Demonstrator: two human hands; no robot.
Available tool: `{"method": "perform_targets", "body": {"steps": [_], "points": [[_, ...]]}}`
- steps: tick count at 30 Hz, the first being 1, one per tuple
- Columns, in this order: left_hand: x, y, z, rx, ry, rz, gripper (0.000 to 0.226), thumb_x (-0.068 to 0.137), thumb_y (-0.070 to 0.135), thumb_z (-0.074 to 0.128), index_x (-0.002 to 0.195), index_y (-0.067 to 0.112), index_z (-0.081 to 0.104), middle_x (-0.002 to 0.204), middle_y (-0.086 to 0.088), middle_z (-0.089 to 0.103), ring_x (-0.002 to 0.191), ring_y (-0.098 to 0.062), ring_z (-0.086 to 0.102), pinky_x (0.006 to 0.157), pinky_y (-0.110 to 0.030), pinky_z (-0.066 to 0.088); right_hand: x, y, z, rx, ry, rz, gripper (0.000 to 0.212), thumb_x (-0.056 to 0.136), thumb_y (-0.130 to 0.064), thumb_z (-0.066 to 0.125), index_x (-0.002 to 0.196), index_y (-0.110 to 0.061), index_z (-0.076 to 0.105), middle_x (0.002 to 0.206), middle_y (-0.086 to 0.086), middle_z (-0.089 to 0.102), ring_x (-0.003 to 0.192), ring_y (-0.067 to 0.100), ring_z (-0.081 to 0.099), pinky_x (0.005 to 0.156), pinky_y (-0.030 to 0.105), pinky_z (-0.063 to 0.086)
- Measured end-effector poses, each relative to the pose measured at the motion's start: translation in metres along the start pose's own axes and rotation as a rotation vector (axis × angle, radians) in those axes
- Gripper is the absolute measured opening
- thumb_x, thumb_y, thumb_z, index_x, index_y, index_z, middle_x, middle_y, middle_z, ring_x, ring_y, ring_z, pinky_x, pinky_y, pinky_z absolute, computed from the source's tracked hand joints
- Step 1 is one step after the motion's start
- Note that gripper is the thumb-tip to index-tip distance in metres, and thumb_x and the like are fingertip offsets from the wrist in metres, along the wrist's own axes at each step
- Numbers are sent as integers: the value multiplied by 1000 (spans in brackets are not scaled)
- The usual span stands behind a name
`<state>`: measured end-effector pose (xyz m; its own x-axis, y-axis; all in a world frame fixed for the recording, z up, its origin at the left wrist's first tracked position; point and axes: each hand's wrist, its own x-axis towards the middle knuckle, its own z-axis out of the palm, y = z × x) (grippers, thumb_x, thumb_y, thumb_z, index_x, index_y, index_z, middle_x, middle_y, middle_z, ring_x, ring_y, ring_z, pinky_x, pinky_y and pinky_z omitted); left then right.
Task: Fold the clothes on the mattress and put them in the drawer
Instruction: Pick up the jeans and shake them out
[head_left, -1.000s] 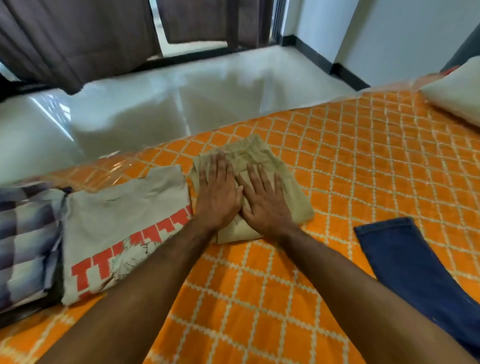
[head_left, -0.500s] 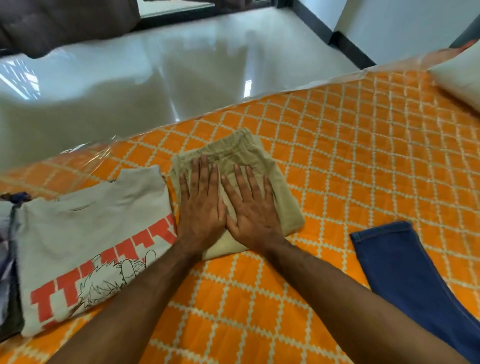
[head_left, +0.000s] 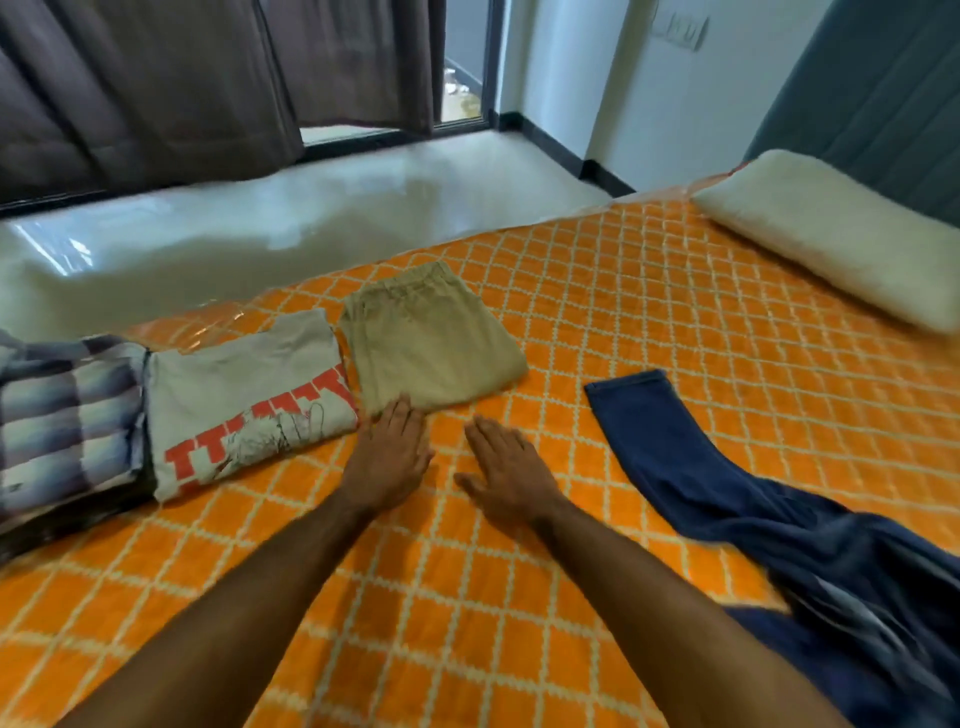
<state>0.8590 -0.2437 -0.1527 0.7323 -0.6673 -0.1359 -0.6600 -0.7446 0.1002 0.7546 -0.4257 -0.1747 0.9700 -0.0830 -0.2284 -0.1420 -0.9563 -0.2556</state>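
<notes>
Clothes lie on our orange mattress (head_left: 597, 322). Our left hand (head_left: 387, 460) is flat, fingertips touching the folded tan shorts (head_left: 431, 340). Our right hand (head_left: 506, 475) is flat too, holding nothing. Unfolded blue jeans (head_left: 727, 478) lie just beside it.

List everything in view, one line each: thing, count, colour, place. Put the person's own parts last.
khaki trousers: 1, beige, folded, mid-mattress near the far edge
printed T-shirt: 1, grey with red lettering, folded, left of the khaki trousers
striped garment: 1, blue and white, folded, far left
blue jeans: 1, dark blue, unfolded, right side
pillow: 1, cream, far right
mattress: 1, orange with white lattice
curtains: dark brown, at the window
floor: glossy, pale, beyond the mattress
left hand: 1, flat, fingertips at the trousers' near edge
right hand: 1, flat, over bare mattress
</notes>
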Motion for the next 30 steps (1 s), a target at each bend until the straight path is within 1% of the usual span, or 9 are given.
{"method": "perform_targets", "body": {"steps": [3,8,10,16,18,21,27,29,30], "points": [[-47,52,10,-30,-140,58,67,105,42,39,159,8,18,168,-15,8,155,-28,12,120,-57,16,-89,32,-5,-13,7,129,75,101,-57,35,162,-15,20,170,8,13,157,24,12,125,44,5],[-94,155,18,-127,-160,196,66,101,39,48,158,17,23,167,-6,13,153,-21,16,119,-53,20,-224,94,-19,-92,159,293,57,99,-35,56,150,-16,41,160,8,34,149,26,28,124,48,14],[-110,190,18,-184,-185,249,66,100,40,52,157,21,25,167,-4,14,152,-21,18,119,-53,21,-268,109,-25,-132,232,392,55,98,-35,58,148,-18,42,159,7,35,149,26,28,125,49,15],[-164,253,18,-264,-224,334,60,96,41,57,150,23,37,157,-3,33,143,-26,37,111,-49,35,-387,121,-18,-65,114,773,96,90,-71,54,161,-24,13,170,12,-10,156,36,-12,116,71,-6],[-189,273,9,-233,-253,352,59,98,40,55,151,23,35,157,-2,33,142,-27,37,112,-53,33,-423,118,-12,22,52,782,102,87,-72,60,162,-31,5,168,6,-24,154,42,-14,117,71,2],[-216,293,-5,-154,-250,379,57,100,41,52,152,25,32,158,0,31,142,-27,36,111,-56,31,-453,110,-1,131,35,771,102,88,-59,68,162,-39,0,164,-1,-33,151,47,12,116,60,31],[-250,316,-32,-96,-239,387,57,101,40,51,152,27,32,158,0,31,142,-26,35,111,-57,31,-483,83,1,119,133,839,113,89,-36,76,162,-22,-9,163,22,9,124,39,55,89,41,53],[-259,322,-38,-81,-248,382,57,101,41,51,152,26,31,158,-1,31,142,-27,36,111,-56,31,-484,86,-10,259,184,868,91,93,-20,71,159,-14,9,144,24,45,101,32,65,75,40,53],[-264,325,-40,-72,-251,382,57,101,40,50,152,26,31,158,-1,31,142,-28,36,111,-56,31,-486,89,-17,310,192,869,67,94,-14,65,149,-14,26,116,18,61,81,27,63,67,42,52]]}}
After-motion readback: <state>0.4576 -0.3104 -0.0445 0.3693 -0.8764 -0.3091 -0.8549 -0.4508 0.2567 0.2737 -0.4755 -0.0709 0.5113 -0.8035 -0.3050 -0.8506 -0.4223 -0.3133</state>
